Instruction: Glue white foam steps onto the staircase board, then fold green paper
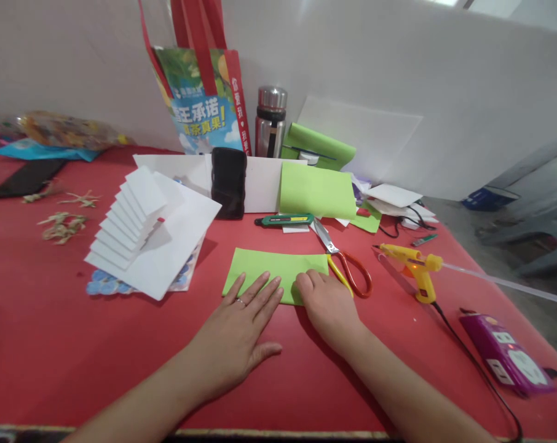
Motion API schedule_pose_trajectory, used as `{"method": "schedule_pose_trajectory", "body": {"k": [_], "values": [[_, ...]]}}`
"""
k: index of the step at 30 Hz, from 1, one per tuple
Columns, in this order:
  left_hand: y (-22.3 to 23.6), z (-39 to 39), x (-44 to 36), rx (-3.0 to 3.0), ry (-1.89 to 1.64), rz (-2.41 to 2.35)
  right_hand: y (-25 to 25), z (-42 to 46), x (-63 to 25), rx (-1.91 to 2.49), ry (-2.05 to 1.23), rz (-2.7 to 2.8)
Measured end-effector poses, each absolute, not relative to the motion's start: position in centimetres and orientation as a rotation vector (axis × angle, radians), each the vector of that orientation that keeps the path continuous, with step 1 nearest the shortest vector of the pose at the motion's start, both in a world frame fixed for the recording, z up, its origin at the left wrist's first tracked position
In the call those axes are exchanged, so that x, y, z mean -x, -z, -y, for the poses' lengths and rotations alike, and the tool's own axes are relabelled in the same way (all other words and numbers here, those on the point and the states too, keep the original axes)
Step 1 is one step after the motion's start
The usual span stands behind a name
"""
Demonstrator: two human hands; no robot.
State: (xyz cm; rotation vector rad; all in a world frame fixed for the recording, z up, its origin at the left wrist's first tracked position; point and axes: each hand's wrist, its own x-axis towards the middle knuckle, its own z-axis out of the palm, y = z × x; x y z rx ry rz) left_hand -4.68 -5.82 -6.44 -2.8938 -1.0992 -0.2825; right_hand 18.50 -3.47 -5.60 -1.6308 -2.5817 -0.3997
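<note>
At the near edge of the green sheet point(286, 269), the left hand point(237, 332) lies palm-down, its fingers spread, their tips resting on the sheet and gripping nothing; the right hand point(331, 307) bears on the sheet's right end, fingers curled and bunched, and whether they pinch it cannot be told. The sheet lies flat on the red table point(144, 351), its long sides running left to right. The step in hand looks like pressing or creasing its near edge; the next move seems to call for a steady left hand against sliding and firm, even pressure along that edge from the right. Well right of the sheet and nearer is a purple power strip point(502, 351); just beside its right end lie scissors point(332, 247), with a yellow glue gun point(417, 264) farther right. Left of the sheet are overlapping white cards point(128, 221). Just beyond it lies a green cutter point(285, 219), then a black phone point(229, 183), and farthest back a steel flask point(271, 123).
</note>
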Motion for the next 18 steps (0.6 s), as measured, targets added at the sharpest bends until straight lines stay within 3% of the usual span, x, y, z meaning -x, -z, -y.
{"method": "schedule_pose_trajectory", "body": {"k": [18], "values": [[6.43, 5.84, 4.6, 2.91, 0.271, 1.127, 6.79, 3.41, -18.92, 1.427, 0.584, 2.433]]}}
